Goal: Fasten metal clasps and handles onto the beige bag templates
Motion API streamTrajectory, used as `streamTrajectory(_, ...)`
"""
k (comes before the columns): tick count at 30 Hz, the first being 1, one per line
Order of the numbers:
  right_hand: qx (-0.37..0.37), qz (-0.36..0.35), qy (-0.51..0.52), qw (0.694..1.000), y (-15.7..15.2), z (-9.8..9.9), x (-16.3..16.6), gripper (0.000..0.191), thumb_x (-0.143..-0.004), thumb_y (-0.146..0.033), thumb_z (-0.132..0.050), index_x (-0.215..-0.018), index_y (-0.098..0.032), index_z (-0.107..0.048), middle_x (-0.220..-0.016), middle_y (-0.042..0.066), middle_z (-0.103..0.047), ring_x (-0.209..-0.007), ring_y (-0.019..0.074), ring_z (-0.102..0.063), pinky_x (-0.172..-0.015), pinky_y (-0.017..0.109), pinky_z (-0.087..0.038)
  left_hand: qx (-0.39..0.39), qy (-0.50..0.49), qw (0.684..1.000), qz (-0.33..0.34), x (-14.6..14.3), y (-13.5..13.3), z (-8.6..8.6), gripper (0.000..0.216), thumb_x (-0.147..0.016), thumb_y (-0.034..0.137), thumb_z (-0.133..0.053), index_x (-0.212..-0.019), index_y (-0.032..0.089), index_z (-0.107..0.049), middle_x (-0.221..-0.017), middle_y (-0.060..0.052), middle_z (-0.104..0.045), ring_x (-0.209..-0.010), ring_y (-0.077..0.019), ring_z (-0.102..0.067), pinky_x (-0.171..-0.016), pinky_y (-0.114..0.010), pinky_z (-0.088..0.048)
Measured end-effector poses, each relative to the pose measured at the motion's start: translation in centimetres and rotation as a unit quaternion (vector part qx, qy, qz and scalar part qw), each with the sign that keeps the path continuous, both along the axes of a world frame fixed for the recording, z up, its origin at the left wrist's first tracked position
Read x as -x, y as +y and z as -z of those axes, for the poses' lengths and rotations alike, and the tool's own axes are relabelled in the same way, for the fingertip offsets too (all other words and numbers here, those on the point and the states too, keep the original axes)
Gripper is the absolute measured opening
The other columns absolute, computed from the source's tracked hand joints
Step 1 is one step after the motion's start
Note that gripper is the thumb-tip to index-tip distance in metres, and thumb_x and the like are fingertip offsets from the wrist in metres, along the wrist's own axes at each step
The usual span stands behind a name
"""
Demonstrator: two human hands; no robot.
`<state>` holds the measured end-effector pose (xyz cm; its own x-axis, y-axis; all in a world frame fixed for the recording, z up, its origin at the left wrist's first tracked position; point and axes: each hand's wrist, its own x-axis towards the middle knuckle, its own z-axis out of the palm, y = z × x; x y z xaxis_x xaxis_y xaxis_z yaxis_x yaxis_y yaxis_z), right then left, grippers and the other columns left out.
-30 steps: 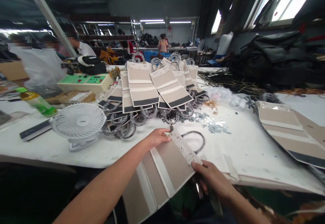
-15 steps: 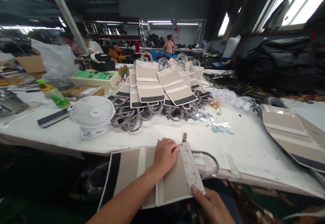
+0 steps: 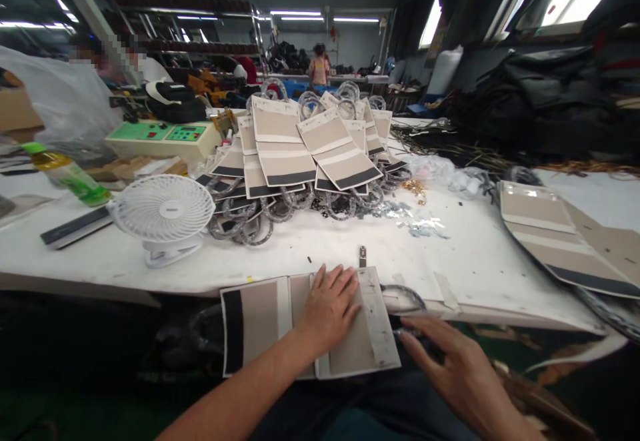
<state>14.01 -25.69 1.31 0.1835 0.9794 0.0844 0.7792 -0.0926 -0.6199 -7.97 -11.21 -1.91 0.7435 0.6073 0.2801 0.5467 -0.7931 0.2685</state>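
Beige bag panel [image 3: 260, 317] lies flat at near edge of white table [image 3: 475, 261], dark stripe at its left end. Left hand [image 3: 327, 307] presses on panel, fingers spread flat, gripping nothing. Right hand [image 3: 457, 364] just right of panel, fingers loosely extended, empty. Clear handle loop [image 3: 406, 297] at panel's right end. Small metal clip [image 3: 363, 256] just beyond panel. White fan [image 3: 163, 214] far left of panel; pile of finished panels [image 3: 305, 154] behind.

White table [image 3: 465, 261]: fan [image 3: 163, 213], bottle [image 3: 67, 174], card pile [image 3: 305, 154], metal clip [image 3: 363, 256].
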Motion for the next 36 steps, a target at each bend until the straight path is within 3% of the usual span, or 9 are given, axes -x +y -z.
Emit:
streamTrajectory(2, -0.042, -0.019, -0.075, 0.996, 2.8, -0.9, 0.0, 0.040, -0.102, -0.045, -0.052, -0.130, -0.025, -0.073, -0.138, 0.009, -0.069, -0.112, 0.0281, -0.073, -0.096, 0.038, -0.058, -0.017, 0.008, 1.000, -0.007, -0.7, -0.4, 0.1, 0.049, -0.107, 0.040, -0.047, -0.151, 0.020, -0.051, -0.163, -0.007, -0.047, -0.154, -0.0296, -0.035, -0.131, -0.060, -0.016)
streamTrajectory(7, 0.031, -0.057, -0.182, 0.981, 7.9, -0.2, 0.1, 0.036, -0.104, -0.034, -0.052, -0.135, -0.027, -0.068, -0.148, 0.006, -0.062, -0.102, 0.0249, -0.077, -0.086, 0.039, -0.062, -0.017, 0.024, 0.999, -0.018, -2.5, -0.7, 0.0, 0.053, -0.107, 0.034, -0.039, -0.155, 0.013, -0.045, -0.165, -0.014, -0.043, -0.157, -0.0280, -0.030, -0.131, -0.059, -0.016)
streamTrajectory(11, 0.037, -0.034, -0.184, 0.982, 8.0, 0.7, -0.6, 0.036, -0.105, -0.037, -0.053, -0.138, -0.030, -0.066, -0.142, 0.004, -0.066, -0.104, 0.0237, -0.076, -0.085, 0.036, -0.062, 0.018, 0.023, 0.999, -0.032, -3.5, -0.3, 0.1, 0.054, -0.106, 0.033, -0.039, -0.155, 0.011, -0.045, -0.165, -0.013, -0.043, -0.156, -0.0278, -0.033, -0.132, -0.056, -0.017)
streamTrajectory(23, 0.053, -0.054, -0.185, 0.980, 8.4, 1.0, -1.1, 0.043, -0.105, -0.035, -0.052, -0.148, -0.029, -0.058, -0.128, 0.007, -0.069, -0.094, 0.0225, -0.075, -0.071, 0.032, -0.057, 0.050, 0.034, 0.998, -0.025, -3.7, 0.7, -0.3, 0.053, -0.103, 0.029, -0.047, -0.154, 0.016, -0.047, -0.163, -0.009, -0.046, -0.154, -0.0264, -0.038, -0.131, -0.056, -0.023)
streamTrajectory(36, 0.067, -0.099, -0.210, 0.970, 8.9, 0.3, -1.1, 0.048, -0.106, -0.031, -0.050, -0.154, -0.027, -0.051, -0.126, 0.010, -0.068, -0.093, 0.0227, -0.074, -0.074, 0.030, -0.056, -0.051, 0.049, 0.997, -0.006, -3.7, 1.4, 0.5, 0.052, -0.103, 0.026, -0.048, -0.153, 0.016, -0.049, -0.158, -0.011, -0.052, -0.148, -0.0303, -0.045, -0.125, -0.057, -0.032)
